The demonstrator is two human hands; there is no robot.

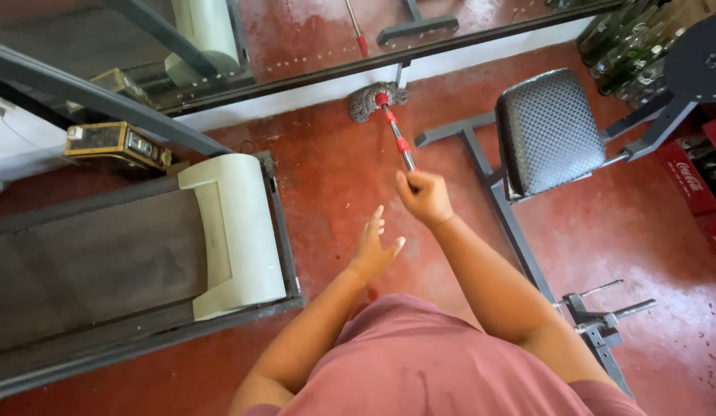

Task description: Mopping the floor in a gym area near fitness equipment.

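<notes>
Red floor (335, 177), treadmill (142, 254) left. Your right hand (425, 196) grips mop handle (396, 135); your left hand (373, 246) open, empty.

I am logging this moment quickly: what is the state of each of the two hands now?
Left hand: open, holding nothing, fingers spread above the red floor.
Right hand: closed around the mop handle; the mop head is on the floor by the wall.

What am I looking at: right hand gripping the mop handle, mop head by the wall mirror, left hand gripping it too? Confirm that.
Not quite. The head view shows the left hand open and off the mop handle. Only the right hand grips it, and the mop head does lie by the wall mirror.
</notes>
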